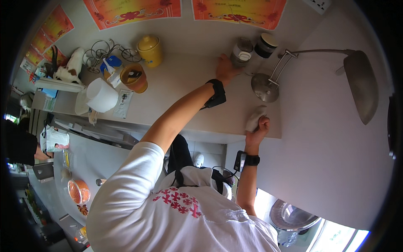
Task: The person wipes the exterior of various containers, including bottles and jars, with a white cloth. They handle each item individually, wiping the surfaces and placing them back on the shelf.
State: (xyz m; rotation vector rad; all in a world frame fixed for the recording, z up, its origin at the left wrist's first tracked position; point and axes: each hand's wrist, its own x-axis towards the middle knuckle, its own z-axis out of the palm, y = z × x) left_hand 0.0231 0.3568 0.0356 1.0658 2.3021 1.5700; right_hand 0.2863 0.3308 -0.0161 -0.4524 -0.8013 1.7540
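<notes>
My left hand [225,71] reaches across the pale countertop [189,94] to a lidded clear jar [241,53]. Its fingers and thumb are spread about the jar's lower left side, and the far fingers are partly hidden. Touching close on the right is a taller clear jar [266,47] with a black band and a pale lid. Near the counter's front right corner, my right hand [259,127] is closed on a light grey cloth [256,118], bunched up and resting on the surface.
A metal desk lamp [265,88] stands right of the jars, its shade [362,85] overhanging. Leftward are a yellow lidded canister [149,52], a brown pot [134,78], a white cup [102,95] and a wire tricycle ornament [107,53]. Another person's arm [41,154] shows at far left.
</notes>
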